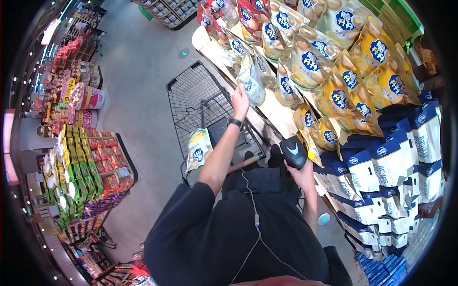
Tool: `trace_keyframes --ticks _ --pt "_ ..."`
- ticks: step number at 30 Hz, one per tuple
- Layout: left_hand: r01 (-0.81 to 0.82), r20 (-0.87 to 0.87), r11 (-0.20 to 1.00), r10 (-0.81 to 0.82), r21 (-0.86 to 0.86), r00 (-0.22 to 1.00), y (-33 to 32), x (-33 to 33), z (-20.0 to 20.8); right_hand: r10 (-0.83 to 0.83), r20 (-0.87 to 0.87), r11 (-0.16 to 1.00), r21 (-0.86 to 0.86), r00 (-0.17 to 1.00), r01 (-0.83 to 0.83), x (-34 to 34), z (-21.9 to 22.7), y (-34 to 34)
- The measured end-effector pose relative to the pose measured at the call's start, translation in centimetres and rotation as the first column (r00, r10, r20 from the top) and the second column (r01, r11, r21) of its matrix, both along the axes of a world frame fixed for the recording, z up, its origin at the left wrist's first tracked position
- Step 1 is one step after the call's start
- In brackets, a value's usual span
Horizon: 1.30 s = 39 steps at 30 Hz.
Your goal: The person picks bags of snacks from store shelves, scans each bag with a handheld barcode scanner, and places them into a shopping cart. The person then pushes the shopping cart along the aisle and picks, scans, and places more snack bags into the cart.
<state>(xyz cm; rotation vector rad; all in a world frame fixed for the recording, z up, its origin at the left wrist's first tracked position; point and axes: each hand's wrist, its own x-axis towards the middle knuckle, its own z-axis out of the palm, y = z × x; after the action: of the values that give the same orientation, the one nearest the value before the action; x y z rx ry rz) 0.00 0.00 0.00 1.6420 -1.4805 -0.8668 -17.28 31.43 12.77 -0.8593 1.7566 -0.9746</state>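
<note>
Evidently for easy reach, the shelf [282, 114] stands beside the cart [193, 97]; near its edge, a pale bag [253, 85] is pinched sideways by the left hand [240, 104], while the right hand [302, 172] curls round a scanner [293, 152], leaving its head clear.

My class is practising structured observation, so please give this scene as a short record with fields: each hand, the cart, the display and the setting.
Left hand: left hand at the edge of a pale bag; grip unclear
Left wrist: black band
Right hand: right hand holding a black handheld device
Cart: wire shopping cart with one printed bag toward its handle end
Display at right: yellow bags, white-and-blue packs
Setting: shop aisle, grey floor
</note>
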Motion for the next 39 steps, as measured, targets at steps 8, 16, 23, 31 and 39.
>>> trace_keyframes --ticks 8,16,23,31,39 --pt "-0.023 -0.755 0.994 0.097 0.108 0.648 4.9 11.9 9.5 0.208 -0.029 0.957 -0.201 0.978 -0.209 -0.4 1.2 -5.0" --pt "0.046 -0.850 0.997 0.029 0.062 0.527 9.6 17.1 15.6 0.434 -0.166 0.874 -0.162 0.886 -0.458 2.8 4.8 -8.9" --pt "-0.196 -0.859 0.980 0.065 -0.042 0.509 13.2 24.3 12.1 0.419 -0.119 0.878 -0.199 0.900 -0.435 5.9 4.4 -7.2" --pt "-0.298 -0.698 0.952 0.165 -0.072 0.696 13.1 28.3 6.4 0.432 -0.143 0.889 -0.098 0.891 -0.447 7.6 2.5 -3.9" --pt "-0.385 -0.741 0.919 0.315 0.083 0.592 10.3 23.9 -2.7 0.302 -0.209 0.945 -0.065 0.930 -0.321 8.9 1.9 -0.7"
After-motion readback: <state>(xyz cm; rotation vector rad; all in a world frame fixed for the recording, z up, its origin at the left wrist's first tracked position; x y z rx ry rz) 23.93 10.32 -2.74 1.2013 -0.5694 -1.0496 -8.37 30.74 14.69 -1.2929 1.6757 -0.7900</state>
